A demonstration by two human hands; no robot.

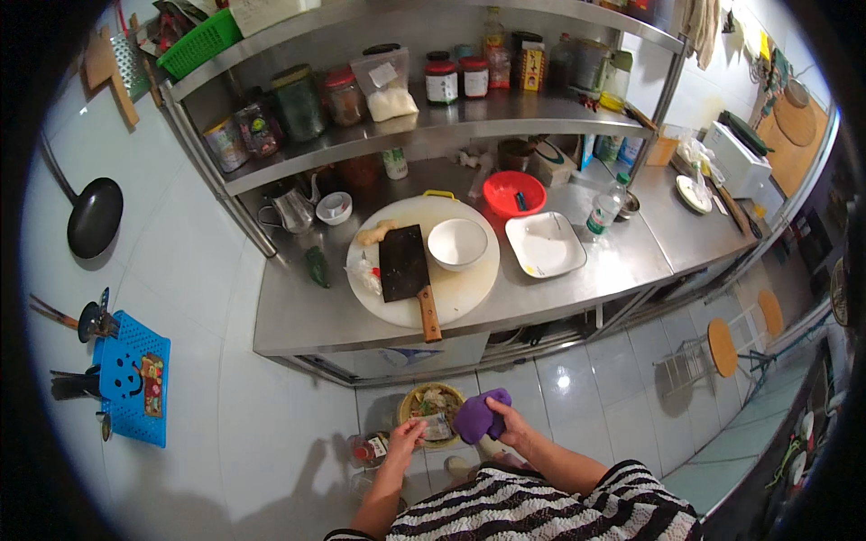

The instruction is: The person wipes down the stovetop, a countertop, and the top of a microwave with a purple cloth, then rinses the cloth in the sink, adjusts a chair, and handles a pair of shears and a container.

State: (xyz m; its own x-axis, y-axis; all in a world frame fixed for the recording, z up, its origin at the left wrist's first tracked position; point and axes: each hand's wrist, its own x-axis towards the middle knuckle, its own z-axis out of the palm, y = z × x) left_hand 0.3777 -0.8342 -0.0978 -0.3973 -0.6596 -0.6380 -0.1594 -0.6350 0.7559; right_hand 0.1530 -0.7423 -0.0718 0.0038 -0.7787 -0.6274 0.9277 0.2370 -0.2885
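My right hand (507, 420) grips a bunched purple cloth (482, 416) in front of the counter. To its left, my left hand (408, 438) has its fingertips pinched together above a round yellow-rimmed bin (408, 399) of food scraps on the floor. A clear plastic piece (435, 427) shows by those fingertips; whether they hold it, I cannot tell. On the counter, a round white cutting board (467, 291) bears a cleaver (402, 264) with a wooden handle, a white bowl (457, 243), a piece of ginger (377, 232) and a crumpled plastic bag (365, 274).
A green pepper (316, 266) lies left of the board. Right of it stand a red basin (514, 193), a square white dish (545, 245) and a plastic bottle (607, 205). Jars line the steel shelf (446, 130). A red-capped bottle (369, 449) is on the floor beside the bin.
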